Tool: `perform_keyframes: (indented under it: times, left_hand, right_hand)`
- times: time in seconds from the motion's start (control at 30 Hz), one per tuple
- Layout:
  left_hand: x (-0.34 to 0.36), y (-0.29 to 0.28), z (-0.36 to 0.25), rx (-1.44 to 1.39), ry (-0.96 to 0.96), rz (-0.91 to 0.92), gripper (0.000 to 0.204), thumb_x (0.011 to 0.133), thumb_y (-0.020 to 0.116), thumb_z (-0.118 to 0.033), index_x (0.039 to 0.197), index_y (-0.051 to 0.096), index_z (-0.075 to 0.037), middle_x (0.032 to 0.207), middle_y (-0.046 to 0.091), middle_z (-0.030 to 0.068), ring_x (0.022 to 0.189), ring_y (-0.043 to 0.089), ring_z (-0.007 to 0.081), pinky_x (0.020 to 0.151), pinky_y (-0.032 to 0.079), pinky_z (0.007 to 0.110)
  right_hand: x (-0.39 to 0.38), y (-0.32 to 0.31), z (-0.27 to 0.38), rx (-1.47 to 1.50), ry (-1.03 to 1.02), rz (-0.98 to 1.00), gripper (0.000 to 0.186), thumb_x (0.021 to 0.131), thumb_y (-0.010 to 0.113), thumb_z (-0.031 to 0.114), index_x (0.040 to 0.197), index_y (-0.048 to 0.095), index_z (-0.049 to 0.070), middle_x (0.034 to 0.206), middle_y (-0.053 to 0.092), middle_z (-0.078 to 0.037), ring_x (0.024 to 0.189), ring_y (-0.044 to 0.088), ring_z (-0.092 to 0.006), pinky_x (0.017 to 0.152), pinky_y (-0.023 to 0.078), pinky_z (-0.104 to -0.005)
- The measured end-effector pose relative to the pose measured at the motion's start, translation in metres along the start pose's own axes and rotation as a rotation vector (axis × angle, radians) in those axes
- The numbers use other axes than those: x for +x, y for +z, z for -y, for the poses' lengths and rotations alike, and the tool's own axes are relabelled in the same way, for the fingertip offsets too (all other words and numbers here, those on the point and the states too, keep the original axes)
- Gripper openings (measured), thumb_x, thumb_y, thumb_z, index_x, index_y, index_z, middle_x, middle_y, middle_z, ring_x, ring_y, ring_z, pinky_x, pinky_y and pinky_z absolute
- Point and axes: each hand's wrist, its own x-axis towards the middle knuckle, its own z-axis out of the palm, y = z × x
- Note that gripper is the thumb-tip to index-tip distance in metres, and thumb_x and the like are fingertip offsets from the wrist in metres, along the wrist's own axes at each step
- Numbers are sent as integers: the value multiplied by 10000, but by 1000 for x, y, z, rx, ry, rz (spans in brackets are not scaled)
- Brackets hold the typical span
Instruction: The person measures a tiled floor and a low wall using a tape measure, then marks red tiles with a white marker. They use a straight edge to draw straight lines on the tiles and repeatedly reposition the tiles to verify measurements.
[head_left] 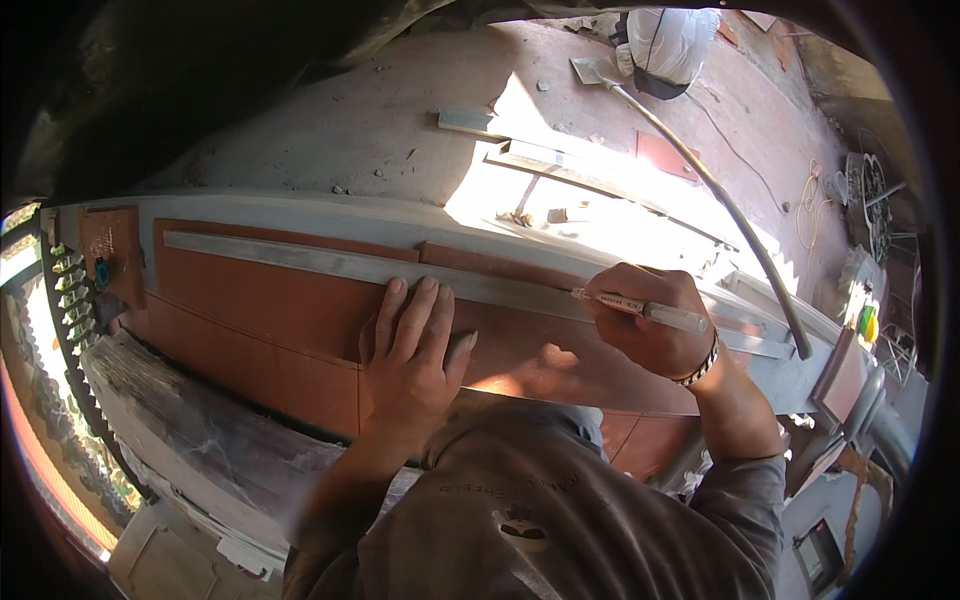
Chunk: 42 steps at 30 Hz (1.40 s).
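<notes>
A dusty, sunlit concrete floor (360, 135) spreads on the far side of your work, with reddish-brown tiles (265, 300) laid out nearer you. From the left, a long, straight grey bar (290, 258) runs across the tiles toward the right. Your left forearm reaches up from the near side; your left hand (412, 345) lies palm down, fingers extended and thumb spread, fingertips resting on the bar, gripping nothing. Farther right, your right forearm angles inward and your right hand (655, 325) curls closed around a pale marker pen (675, 318), its tip pointing left by the bar's far edge; you cannot tell whether it touches. A long-handled tool (740, 220) slants beyond, at far right.
</notes>
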Motion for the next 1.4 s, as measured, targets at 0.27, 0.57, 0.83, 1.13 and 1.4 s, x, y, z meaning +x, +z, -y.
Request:
perform_keyframes:
  times: [0.27,0.57,0.83,1.13,1.4]
  left_hand:
    - [10,1,3,53,67,21,538,798,753,-203,1275,631,15,1374,553,145,1329,473,382,1083,406,481]
    - [10,4,3,66,110,48,520,863,708,-182,1320,582,31,1402,517,174,1339,453,425,1098,404,511]
    - [10,5,0,81,112,59,497,895,680,-162,1322,565,64,1397,517,195,1339,450,437,1096,404,526]
    - [9,5,1,77,107,74,487,925,645,-170,1334,552,79,1415,502,201,1350,439,438,1104,395,528]
    - [9,5,0,86,101,77,491,927,639,-175,1335,551,83,1426,494,200,1358,432,435,1108,389,525]
  right_hand:
    - [-57,-49,-34,-74,160,11,143,768,724,40,899,671,65,856,687,-95,701,683,-288,609,550,-365]
    - [-117,-97,-65,-156,269,-52,120,769,737,55,875,682,62,825,710,-78,693,696,-260,634,569,-343]
    - [-161,-133,-80,14,645,-89,43,809,716,65,851,716,59,783,708,-82,676,684,-209,632,552,-322]
    - [-191,-164,-89,27,836,-107,90,818,714,16,905,711,-6,763,696,-73,639,674,-127,590,553,-282]
    - [-205,-175,-96,4,852,-118,83,814,701,35,891,724,12,758,700,-68,644,670,-128,603,552,-287]
